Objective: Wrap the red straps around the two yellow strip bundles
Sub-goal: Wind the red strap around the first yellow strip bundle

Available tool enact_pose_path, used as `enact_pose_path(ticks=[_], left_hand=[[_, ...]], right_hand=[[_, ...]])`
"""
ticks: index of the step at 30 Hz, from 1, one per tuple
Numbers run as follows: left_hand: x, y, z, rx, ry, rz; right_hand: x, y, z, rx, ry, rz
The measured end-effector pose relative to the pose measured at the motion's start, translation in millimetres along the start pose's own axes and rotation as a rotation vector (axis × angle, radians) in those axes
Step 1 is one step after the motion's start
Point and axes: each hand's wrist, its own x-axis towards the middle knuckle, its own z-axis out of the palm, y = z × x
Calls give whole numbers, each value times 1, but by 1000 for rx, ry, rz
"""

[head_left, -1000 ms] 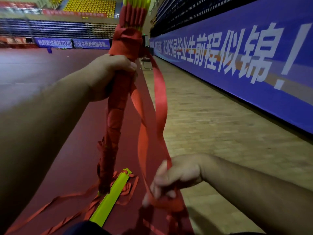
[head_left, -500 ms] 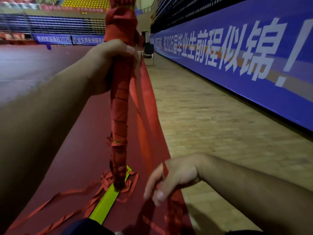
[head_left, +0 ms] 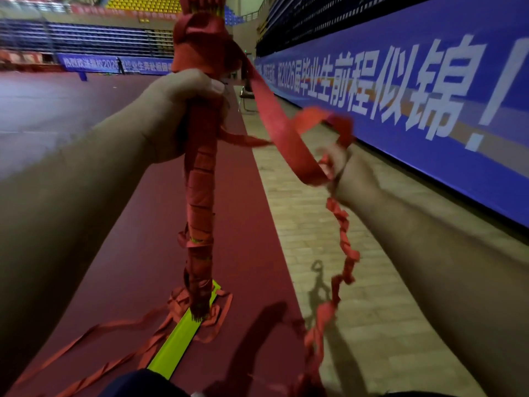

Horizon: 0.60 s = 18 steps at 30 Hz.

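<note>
Standing near-vertical at frame centre, the wrapped bundle (head_left: 199,196) has the left hand (head_left: 183,110) fingers curled round its upper part. The right hand (head_left: 349,179), centre right, grips the strap (head_left: 280,130), which runs up-left to the bundle's top. A second bundle (head_left: 177,345) lies flat and diagonal at lower centre.

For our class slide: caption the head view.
Left hand grips the upright strap-wrapped bundle; right hand holds the loose red strap aside.

Two yellow strip bundles show: one upright bundle (head_left: 199,196) wound in red, and one flat bundle (head_left: 177,343) on the floor (head_left: 94,213). There are two hands: the left hand (head_left: 177,110) grips the upright one, and the right hand (head_left: 343,170) holds one red strap (head_left: 282,133). Several loose straps (head_left: 94,333) are too tangled to count. One chair (head_left: 246,96).
</note>
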Motion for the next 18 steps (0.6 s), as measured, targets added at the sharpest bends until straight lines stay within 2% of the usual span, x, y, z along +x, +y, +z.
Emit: enact_pose_path(ticks=[2,3,4,5,7,9,12,15,18], left_hand=[[0,-2,4,10,0,10],[0,-4,7,6,5,9],[1,-5,9,-7,12,3],[1,-7,10,-22,17,-6],[1,-10,10,-45,22,-22],[2,-13,7,-51,34,-20],[3,-12,0,-15,77,-2],[5,-9,-6,32,123,-9],[5,-12,1,37,79,-5]], right_hand=[[-18,17,18,-471,-691,133],[-29,25,25,-530,-978,283],[-41,31,32,-509,-1133,368],[-48,36,36,-454,-1142,412],[-47,47,36,-417,-908,326],[-48,49,36,-309,-808,281],[-54,48,29,-156,-812,293],[-53,53,19,-305,-884,243],[-51,51,18,-476,-1027,288]])
